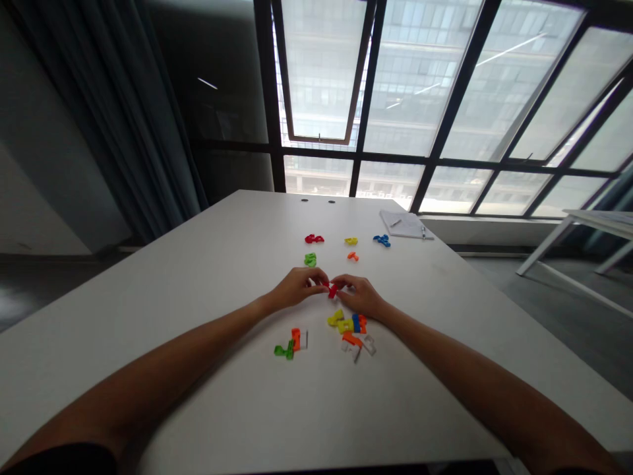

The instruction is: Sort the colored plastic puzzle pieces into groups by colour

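Observation:
Above the middle of the white table (208, 277), my left hand (297, 288) and my right hand (362, 295) meet fingertip to fingertip. Between them is a small red plastic piece (333, 291), pinched by the fingers of both hands. Whether it is one piece or two joined ones I cannot tell, since the fingertips cover part of it. Just below my right hand lie yellow pieces (345, 326), a blue piece (356, 322) and orange pieces (351, 339), with white pieces (368, 344) beside them. Nearer me on the left are a green piece (284, 351) and an orange piece (296, 339).
Beyond my hands are a red cluster (314, 239), a green cluster (310, 260), a yellow piece (351, 241), an orange piece (353, 256) and a blue cluster (382, 240). Paper sheets (408, 225) with pens lie at the far right edge. A white side table (601, 224) stands right.

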### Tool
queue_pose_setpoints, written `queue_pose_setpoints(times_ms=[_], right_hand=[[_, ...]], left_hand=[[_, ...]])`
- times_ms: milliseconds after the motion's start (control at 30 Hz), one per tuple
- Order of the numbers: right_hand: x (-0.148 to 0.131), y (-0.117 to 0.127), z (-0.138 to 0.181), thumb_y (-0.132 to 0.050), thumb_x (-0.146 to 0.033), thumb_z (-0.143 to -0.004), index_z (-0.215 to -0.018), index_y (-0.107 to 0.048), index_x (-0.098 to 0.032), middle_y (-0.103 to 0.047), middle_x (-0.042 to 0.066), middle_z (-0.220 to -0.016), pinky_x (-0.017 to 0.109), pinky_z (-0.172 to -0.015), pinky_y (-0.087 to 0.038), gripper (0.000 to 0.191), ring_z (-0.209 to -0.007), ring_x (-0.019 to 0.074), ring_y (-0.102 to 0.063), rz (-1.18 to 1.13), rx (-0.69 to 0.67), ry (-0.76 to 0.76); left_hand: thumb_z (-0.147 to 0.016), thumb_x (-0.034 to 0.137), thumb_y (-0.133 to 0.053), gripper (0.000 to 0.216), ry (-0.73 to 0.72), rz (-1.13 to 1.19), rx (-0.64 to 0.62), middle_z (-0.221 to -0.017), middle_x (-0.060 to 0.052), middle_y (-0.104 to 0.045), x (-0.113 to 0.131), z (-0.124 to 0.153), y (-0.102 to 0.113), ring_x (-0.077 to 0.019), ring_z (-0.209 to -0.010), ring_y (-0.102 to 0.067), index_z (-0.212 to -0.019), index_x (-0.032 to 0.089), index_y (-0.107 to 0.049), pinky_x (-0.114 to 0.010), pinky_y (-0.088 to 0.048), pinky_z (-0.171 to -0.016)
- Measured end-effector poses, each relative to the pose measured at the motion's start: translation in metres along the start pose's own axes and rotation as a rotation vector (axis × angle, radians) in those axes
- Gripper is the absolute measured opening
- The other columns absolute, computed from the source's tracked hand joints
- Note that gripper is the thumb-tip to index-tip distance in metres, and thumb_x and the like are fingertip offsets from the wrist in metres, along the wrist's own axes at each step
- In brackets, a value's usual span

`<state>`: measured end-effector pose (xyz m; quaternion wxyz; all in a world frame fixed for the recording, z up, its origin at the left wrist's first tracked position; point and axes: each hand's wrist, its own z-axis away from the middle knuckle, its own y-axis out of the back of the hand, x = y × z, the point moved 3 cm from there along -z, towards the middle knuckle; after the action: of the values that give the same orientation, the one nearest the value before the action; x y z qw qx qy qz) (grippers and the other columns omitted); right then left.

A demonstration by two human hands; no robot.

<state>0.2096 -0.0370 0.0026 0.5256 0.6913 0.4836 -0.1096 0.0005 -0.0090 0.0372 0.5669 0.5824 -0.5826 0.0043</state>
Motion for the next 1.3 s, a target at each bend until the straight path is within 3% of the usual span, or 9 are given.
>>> queue_pose_setpoints(times_ms=[167, 933, 1133, 1300], right_hand=[[0.000, 0.000, 0.001, -0.074, -0.025, -0.081, -0.119, -0.068, -0.021, -0.076, 0.005, -0.101, 0.033, -0.086, -0.055, 0.039, -0.089, 0.0186, -0.070, 0.017, 0.000, 0.029], [-0.003, 0.002, 0.003, -0.074, -0.023, -0.085, -0.118, -0.066, -0.021, -0.074, 0.006, -0.101, 0.036, -0.087, -0.056, 0.034, -0.089, 0.0196, -0.070, 0.113, 0.120, 0.137], [-0.003, 0.002, 0.003, -0.073, -0.024, -0.086, -0.119, -0.066, -0.021, -0.074, 0.006, -0.102, 0.036, -0.088, -0.056, 0.034, -0.089, 0.0196, -0.070, 0.114, 0.143, 0.162], [-0.004, 0.003, 0.003, -0.071, -0.022, -0.086, -0.121, -0.065, -0.022, -0.074, 0.006, -0.105, 0.037, -0.088, -0.056, 0.035, -0.088, 0.0194, -0.070, 0.121, 0.152, 0.179]], left_hand=[[-0.090, 0.044, -0.069, 0.025, 0.092, 0.037, 0.078, -0.094, -0.002, -0.076, -0.021, 0.005, -0.016, -0.0174, -0.083, -0.070, -0.101, 0.021, -0.071, -0.028, -0.056, -0.076], [-0.094, 0.043, -0.064, 0.025, 0.071, -0.228, 0.139, -0.097, -0.002, -0.075, -0.011, 0.012, -0.015, -0.0182, -0.083, -0.071, -0.107, 0.023, -0.068, -0.028, -0.055, -0.070], [-0.095, 0.044, -0.062, 0.029, 0.064, -0.242, 0.148, -0.096, -0.001, -0.076, -0.009, 0.012, -0.016, -0.0173, -0.080, -0.071, -0.116, 0.024, -0.064, -0.028, -0.055, -0.071], [-0.097, 0.044, -0.058, 0.026, 0.044, -0.249, 0.147, -0.098, -0.002, -0.075, -0.007, 0.013, -0.016, -0.0172, -0.082, -0.071, -0.110, 0.023, -0.066, -0.028, -0.056, -0.070]])
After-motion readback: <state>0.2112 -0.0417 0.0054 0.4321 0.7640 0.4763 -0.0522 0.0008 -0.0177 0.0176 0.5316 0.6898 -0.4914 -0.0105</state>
